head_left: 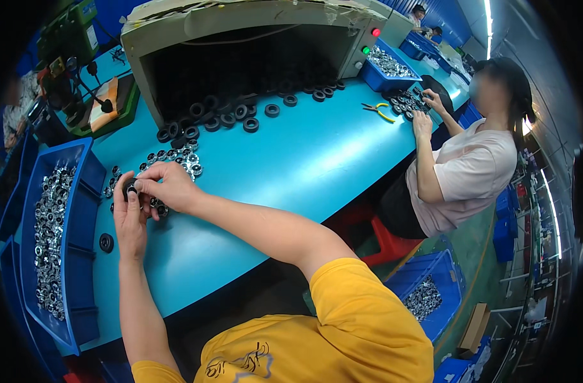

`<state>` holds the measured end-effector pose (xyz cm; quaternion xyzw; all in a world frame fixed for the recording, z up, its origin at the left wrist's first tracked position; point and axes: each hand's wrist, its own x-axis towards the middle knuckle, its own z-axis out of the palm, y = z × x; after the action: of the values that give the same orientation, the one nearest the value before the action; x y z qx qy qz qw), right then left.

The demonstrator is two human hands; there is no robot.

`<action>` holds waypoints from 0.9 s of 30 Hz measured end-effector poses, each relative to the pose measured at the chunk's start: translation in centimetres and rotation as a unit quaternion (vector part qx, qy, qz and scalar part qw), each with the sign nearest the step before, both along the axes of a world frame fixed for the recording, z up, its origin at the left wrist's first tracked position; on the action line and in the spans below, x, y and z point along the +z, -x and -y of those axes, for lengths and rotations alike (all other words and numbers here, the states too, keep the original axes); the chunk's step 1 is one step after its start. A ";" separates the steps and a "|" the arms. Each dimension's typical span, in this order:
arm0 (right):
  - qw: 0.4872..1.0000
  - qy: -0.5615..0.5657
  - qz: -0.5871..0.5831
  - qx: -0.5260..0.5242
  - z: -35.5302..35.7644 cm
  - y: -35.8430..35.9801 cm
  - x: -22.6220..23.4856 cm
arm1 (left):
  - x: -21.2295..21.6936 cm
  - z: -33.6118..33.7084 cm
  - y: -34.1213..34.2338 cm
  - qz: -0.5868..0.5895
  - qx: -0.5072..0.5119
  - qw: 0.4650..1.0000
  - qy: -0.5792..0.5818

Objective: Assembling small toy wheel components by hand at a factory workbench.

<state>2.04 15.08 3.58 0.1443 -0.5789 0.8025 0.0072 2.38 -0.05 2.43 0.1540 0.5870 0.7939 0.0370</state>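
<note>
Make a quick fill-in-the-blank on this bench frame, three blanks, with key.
1. Both hands, left hand and right hand, meet on a small black ____.
2. The bin of shiny metal parts at the person's left is ____ in colour.
3. The pliers on the table have ____ handles.

Missing words: ring; blue; yellow

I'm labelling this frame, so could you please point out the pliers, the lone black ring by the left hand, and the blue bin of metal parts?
pliers [379, 111], head view, on the yellow handles.
black ring [106, 242], head view, its rim.
blue bin [81, 210], head view, its bare right wall.
</note>
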 end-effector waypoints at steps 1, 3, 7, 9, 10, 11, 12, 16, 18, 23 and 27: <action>0.999 0.029 0.031 0.022 -0.2 -0.1 0.3 | 0.0 0.1 -0.1 -0.002 -0.003 1.000 0.017; 0.995 0.046 0.072 0.054 -0.6 -0.3 0.8 | -0.2 0.4 0.2 -0.011 -0.003 0.998 0.057; 0.991 -0.113 -0.013 -0.069 -0.2 0.0 -0.6 | 0.2 -0.1 -0.4 -0.073 0.043 0.984 0.157; 0.995 -0.083 0.011 -0.057 -0.3 0.3 -1.1 | 0.7 -0.4 -0.7 -0.111 0.068 0.969 0.211; 0.996 -0.074 0.016 -0.055 -0.4 0.5 -1.3 | 0.7 -0.5 -0.7 -0.128 0.080 0.961 0.231; 0.995 -0.075 0.006 -0.061 -0.5 0.7 -1.5 | 0.7 -0.6 -0.6 -0.144 0.092 0.953 0.251; 0.994 -0.086 -0.002 -0.069 -0.2 0.6 -1.0 | 0.3 -0.5 -0.5 -0.157 0.109 0.945 0.266; 0.985 -0.140 -0.012 -0.099 0.6 -0.1 -0.2 | 0.7 1.1 -0.7 -0.115 0.088 0.958 0.248; 0.990 -0.125 0.011 -0.062 0.2 0.6 -0.4 | 1.2 0.8 -0.7 -0.101 0.047 0.966 0.233; 0.988 -0.081 0.114 0.065 -1.3 0.5 0.8 | 1.6 0.8 -0.9 -0.100 -0.017 0.975 0.200; 0.983 -0.037 0.156 0.085 -0.8 0.2 0.8 | 0.9 1.3 -0.3 -0.138 0.011 0.966 0.218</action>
<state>1.84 15.84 4.38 0.0659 -0.5875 0.7911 -0.1570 2.69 -1.32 3.29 0.2436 0.7469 0.6184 -0.0202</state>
